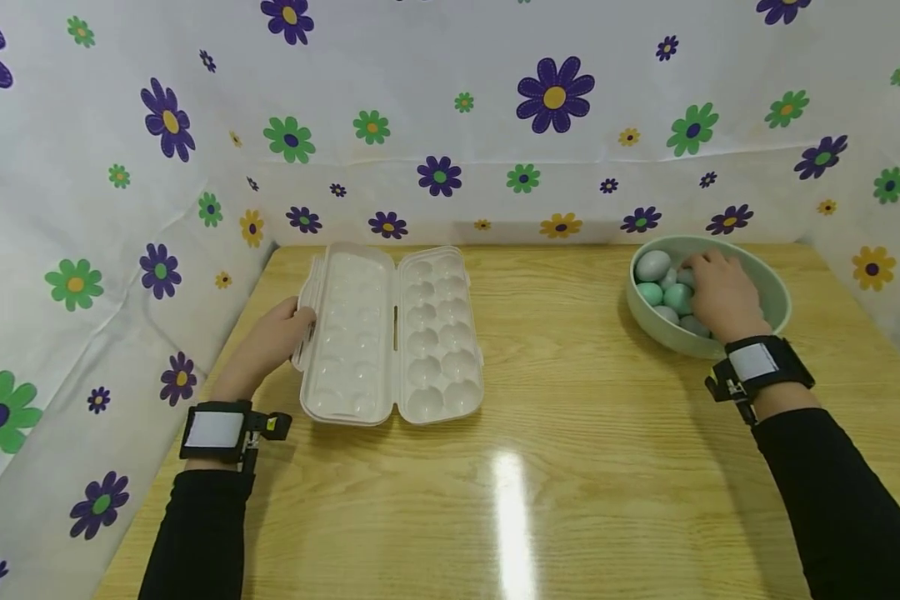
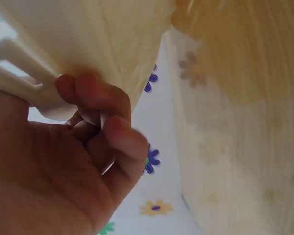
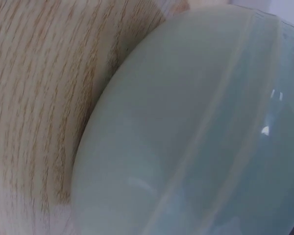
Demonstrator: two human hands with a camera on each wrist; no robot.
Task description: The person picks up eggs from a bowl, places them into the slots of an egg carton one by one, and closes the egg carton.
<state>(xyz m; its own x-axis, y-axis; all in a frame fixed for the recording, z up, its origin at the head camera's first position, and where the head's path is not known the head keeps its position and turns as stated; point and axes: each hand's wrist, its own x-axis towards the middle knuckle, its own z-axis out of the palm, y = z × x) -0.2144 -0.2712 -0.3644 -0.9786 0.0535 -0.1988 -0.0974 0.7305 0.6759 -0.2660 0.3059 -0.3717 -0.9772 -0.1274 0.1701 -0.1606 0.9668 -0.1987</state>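
Observation:
An open white plastic egg carton [image 1: 440, 333] lies on the left of the table, its egg cups empty. My left hand [image 1: 273, 333] grips the outer edge of its lid [image 1: 352, 333]; the left wrist view shows the fingers [image 2: 105, 95] curled at that edge, beside a latch loop [image 2: 19, 68]. To the right stands a pale green bowl [image 1: 667, 332] holding several eggs, such as a grey-white egg [image 1: 652, 266] and a mint green egg [image 1: 678, 297]. My right hand [image 1: 723, 292] reaches into it, fingertips down among the eggs; I cannot tell whether they pinch one.
The wooden table [image 1: 555, 350] spans the space between carton and bowl. A white flower-print cloth [image 1: 495, 100] hangs along the back and both sides, close to the table edges. In the right wrist view the bowl's outer wall [image 3: 137, 132] fills most of the picture.

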